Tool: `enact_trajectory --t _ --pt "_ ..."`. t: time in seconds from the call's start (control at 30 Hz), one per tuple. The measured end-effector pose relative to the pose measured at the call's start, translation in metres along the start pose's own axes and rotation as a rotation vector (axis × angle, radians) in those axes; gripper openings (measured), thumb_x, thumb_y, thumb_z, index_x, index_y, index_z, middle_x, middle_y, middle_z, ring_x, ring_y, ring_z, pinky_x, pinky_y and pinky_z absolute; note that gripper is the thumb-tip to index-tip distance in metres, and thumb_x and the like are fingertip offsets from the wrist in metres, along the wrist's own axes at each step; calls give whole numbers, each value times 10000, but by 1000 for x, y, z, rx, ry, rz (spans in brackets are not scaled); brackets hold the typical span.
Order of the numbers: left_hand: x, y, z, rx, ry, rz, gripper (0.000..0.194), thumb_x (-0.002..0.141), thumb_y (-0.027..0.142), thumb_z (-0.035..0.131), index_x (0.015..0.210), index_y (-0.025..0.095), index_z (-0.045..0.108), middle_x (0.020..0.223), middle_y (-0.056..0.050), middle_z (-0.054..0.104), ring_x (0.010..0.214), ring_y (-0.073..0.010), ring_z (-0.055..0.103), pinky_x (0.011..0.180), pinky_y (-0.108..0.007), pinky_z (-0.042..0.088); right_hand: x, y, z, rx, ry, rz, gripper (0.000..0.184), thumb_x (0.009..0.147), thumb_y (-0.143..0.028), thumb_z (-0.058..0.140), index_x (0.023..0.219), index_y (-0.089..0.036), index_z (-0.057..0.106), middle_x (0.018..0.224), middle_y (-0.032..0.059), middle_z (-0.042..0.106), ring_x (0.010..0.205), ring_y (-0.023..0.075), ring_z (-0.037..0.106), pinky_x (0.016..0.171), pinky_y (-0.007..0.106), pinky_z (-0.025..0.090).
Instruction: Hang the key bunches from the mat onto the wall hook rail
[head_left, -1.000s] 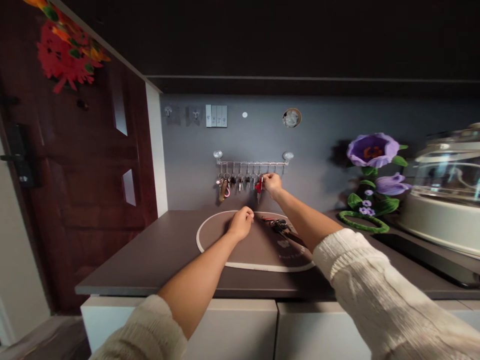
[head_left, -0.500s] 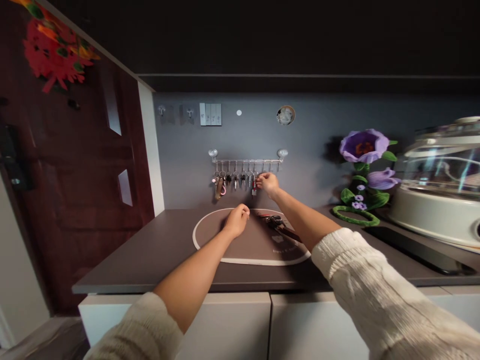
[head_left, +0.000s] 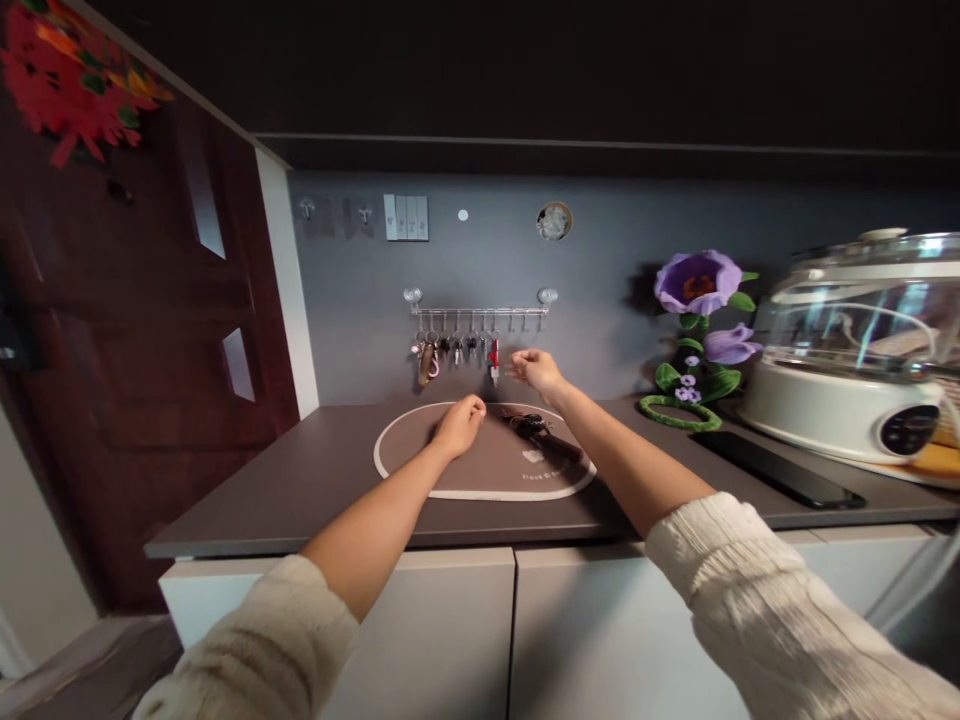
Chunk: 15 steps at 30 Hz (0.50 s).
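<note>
We stand at a dark counter [head_left: 277,480] below a dark overhead cabinet [head_left: 525,70], with a dark red door [head_left: 150,330] to our left and a grey wall [head_left: 622,210] ahead. White cabinet fronts [head_left: 427,620] close off the space under the counter. At its right end sits a clear-topped appliance [head_left: 810,400] with a white base; a black phone [head_left: 780,468] lies flat before it, and a purple flower ornament [head_left: 697,285] stands beside it. A rounded brown mat [head_left: 405,455] with a pale rim lies in front of us. Along the wall, a clear hook rail [head_left: 480,312] runs level, with several keys [head_left: 458,350] hanging from its left and middle hooks. On the mat, a dark key bunch [head_left: 529,424] lies slantwise, its strap running toward our near right. Our left hand [head_left: 459,425] is above the mat, fingers curled; whether they hold anything we cannot tell. Our right hand [head_left: 535,370] has loosely bent fingers, narrowly parted, just right of the red-tagged key [head_left: 494,361] and apart from it. That key hangs from the rail, long axis upright, red part uppermost, metal end pointing down at the mat.
</note>
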<state>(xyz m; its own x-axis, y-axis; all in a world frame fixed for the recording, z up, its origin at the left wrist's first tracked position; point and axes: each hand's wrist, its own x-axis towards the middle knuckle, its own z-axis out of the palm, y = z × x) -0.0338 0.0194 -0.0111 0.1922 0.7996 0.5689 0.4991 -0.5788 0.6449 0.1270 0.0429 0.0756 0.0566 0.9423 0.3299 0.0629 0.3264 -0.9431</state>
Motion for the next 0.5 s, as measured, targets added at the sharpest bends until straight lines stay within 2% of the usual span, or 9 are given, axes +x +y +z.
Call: enact_trajectory --t 0.13,0.27,0.5 --pt "-3 5 -2 45 -6 20 106 770 176 430 772 177 536 674 10 554 617 -95 493 614 -203 384 -18 10 -9 -76 -57 10 33 713 -144 550 681 -142 540 657 27 606 538 83 536 517 196 413" --pt "-4 8 -3 64 0 45 100 762 162 447 782 174 544 687 2 562 647 -101 506 633 -208 392 -31 21 -22 -255 -173 -75 69 639 -195 611 646 -136 575 557 -21 554 506 67 462 535 197 379" --pt "-2 7 -5 127 -26 44 97 767 190 450 785 178 544 729 -1 582 672 -107 525 653 -223 412 -35 26 -40 -581 -334 -90 206 574 -316 649 657 -130 621 553 -26 552 523 69 436 561 210 340"
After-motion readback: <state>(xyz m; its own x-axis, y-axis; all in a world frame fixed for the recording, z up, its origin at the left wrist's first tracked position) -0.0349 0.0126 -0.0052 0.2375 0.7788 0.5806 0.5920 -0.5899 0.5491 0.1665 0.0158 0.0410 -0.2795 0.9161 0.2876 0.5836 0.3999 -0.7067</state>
